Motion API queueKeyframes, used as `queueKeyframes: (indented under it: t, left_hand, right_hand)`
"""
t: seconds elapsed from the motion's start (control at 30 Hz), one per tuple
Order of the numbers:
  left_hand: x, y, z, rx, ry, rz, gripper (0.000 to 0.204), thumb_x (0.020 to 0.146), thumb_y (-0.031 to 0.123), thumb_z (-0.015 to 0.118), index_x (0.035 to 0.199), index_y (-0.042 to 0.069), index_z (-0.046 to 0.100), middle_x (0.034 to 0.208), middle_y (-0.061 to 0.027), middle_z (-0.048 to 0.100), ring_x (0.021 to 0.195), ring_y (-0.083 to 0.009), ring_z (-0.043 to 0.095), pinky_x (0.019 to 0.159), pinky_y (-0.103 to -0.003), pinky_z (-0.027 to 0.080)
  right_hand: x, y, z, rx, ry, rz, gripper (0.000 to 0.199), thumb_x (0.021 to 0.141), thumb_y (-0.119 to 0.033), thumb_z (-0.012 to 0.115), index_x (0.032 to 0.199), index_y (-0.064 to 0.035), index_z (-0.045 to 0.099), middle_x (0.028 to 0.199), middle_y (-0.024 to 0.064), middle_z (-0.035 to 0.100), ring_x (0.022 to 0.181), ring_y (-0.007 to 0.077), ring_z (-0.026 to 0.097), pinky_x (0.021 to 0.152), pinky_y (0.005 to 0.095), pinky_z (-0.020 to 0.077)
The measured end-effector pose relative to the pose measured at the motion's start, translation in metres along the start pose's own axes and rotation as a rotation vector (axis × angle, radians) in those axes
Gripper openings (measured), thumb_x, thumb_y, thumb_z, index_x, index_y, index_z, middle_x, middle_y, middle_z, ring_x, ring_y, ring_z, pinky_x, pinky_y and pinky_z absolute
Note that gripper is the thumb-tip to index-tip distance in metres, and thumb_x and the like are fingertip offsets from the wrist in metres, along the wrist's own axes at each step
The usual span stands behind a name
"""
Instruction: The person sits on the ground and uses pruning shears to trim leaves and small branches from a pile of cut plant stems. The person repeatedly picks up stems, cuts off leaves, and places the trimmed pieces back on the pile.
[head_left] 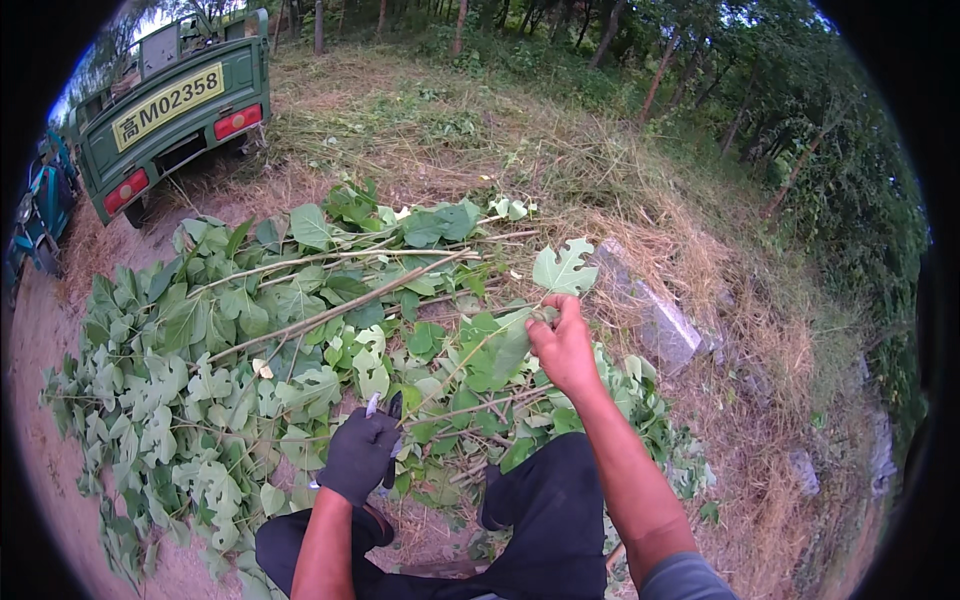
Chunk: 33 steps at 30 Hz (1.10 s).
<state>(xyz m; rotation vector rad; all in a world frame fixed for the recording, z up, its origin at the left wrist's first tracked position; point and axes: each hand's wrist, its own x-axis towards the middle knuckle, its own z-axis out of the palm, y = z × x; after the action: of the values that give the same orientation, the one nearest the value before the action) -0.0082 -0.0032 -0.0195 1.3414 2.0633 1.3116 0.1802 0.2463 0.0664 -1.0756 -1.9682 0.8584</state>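
I see left hand (358,455), black glove, fist clamped on pruning shears (385,408), blades poking up above knuckles. Leafy cut branches (250,330) piled ahead. Right hand (563,345) bare, pinched on thin green stem (470,355) running toward shears, lobed leaf (565,266) just above.

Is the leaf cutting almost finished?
Not nearly. Done: a big pile of cut leafy branches lies on the ground. In hand: the gloved left hand holds shears; the bare right hand grips a leafy stem. Left: most branches keep their leaves.
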Motion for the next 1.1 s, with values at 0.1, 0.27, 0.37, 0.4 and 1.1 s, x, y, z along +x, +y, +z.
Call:
queueKeyframes:
  t: [0.1,0.27,0.37,0.4,1.1]
  left_hand:
    - [-0.001,0.000,-0.002,0.034,-0.002,0.001,0.008,0.081,0.013,0.070,0.084,0.006,0.068,0.083,-0.0144,0.062,0.075,-0.0308,0.063,0.068,-0.039,0.050]
    - [0.002,0.007,-0.002,-0.009,-0.016,-0.013,0.008,0.082,0.013,0.069,0.084,0.006,0.068,0.084,-0.0145,0.062,0.076,-0.0313,0.063,0.068,-0.040,0.050]
    - [0.001,-0.004,-0.006,0.027,-0.008,0.005,0.010,0.082,0.015,0.069,0.084,0.006,0.068,0.084,-0.0145,0.062,0.076,-0.0315,0.063,0.068,-0.040,0.050]
    - [0.001,-0.003,-0.006,0.028,0.006,-0.002,0.008,0.082,0.012,0.069,0.083,0.005,0.067,0.082,-0.0135,0.062,0.076,-0.0295,0.062,0.069,-0.039,0.049]
    - [0.000,0.001,-0.006,0.138,0.096,-0.020,0.006,0.083,0.013,0.067,0.085,0.008,0.068,0.087,-0.0144,0.062,0.077,-0.0325,0.063,0.069,-0.041,0.050]
  right_hand:
    - [-0.008,-0.024,-0.004,-0.050,0.078,-0.097,0.040,0.088,-0.006,0.061,0.126,-0.0032,0.052,0.071,0.0052,0.057,0.063,0.0105,0.058,0.057,0.0306,0.0485]
    - [-0.003,-0.001,-0.012,-0.332,0.005,-0.376,0.034,0.089,-0.009,0.063,0.122,-0.0087,0.059,0.079,0.0111,0.060,0.069,0.0207,0.063,0.065,0.0350,0.0508]
    - [-0.003,-0.002,-0.012,-0.431,-0.049,-0.440,0.025,0.091,-0.013,0.062,0.115,-0.0082,0.063,0.086,0.0147,0.061,0.075,0.0293,0.063,0.068,0.0394,0.0509]
    - [-0.004,-0.005,-0.014,-0.457,-0.071,-0.453,0.022,0.092,-0.014,0.062,0.113,-0.0078,0.064,0.088,0.0157,0.061,0.076,0.0321,0.063,0.069,0.0411,0.0508]
    - [-0.006,-0.015,-0.017,-0.166,-0.255,-0.067,0.020,0.089,-0.016,0.056,0.093,0.0030,0.061,0.090,0.0222,0.063,0.085,0.0373,0.063,0.080,0.0426,0.0489]
